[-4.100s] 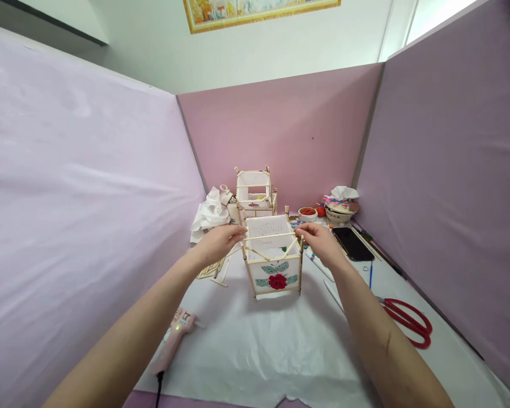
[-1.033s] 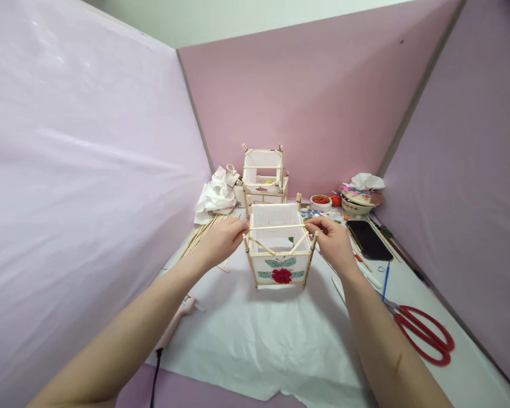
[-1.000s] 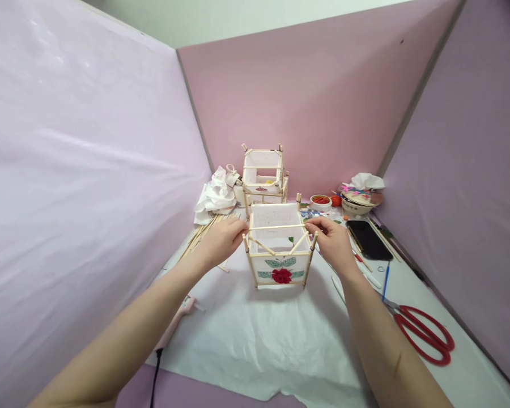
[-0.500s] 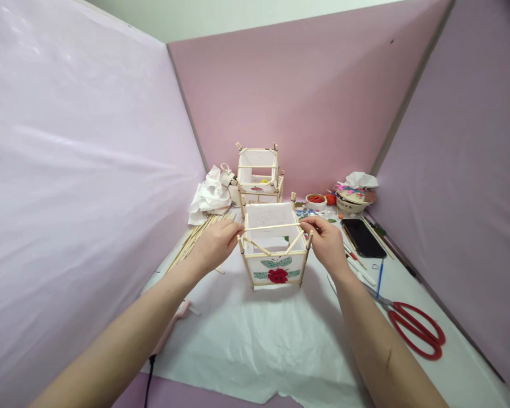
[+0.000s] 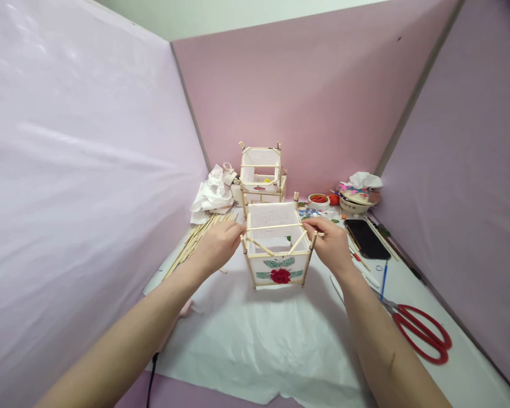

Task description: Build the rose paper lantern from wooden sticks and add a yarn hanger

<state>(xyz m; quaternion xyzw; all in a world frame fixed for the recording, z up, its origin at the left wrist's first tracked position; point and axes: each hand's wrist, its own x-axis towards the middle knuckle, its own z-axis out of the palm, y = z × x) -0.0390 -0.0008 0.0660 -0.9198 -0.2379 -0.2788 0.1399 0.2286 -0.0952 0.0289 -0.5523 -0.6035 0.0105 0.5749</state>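
A square lantern frame [image 5: 279,276] of thin wooden sticks with white panels stands in front of me, its near panel showing a red rose and green leaf shapes. Across its open top lies a thin wooden stick [image 5: 276,226]. My left hand [image 5: 221,243] pinches that stick at the left end, by the frame's left side. At the right end the fingers of my right hand [image 5: 329,241] are closed on it, beside the right corner post. Two short sticks slant across the near top corners. My fingertips are partly hidden.
Behind stands a second lantern frame [image 5: 260,187]. Loose sticks [image 5: 195,241] and crumpled white tissue [image 5: 215,192] lie left. On the right are a phone [image 5: 368,239], red-handled scissors [image 5: 425,334] and a bowl [image 5: 352,205]. A pink corded tool [image 5: 186,309] is partly under my left forearm.
The view has shifted slightly, so everything sits a little further right. Both hands stay at the ends of the stick; my right fingers have shifted slightly. The frame stands in the same place.
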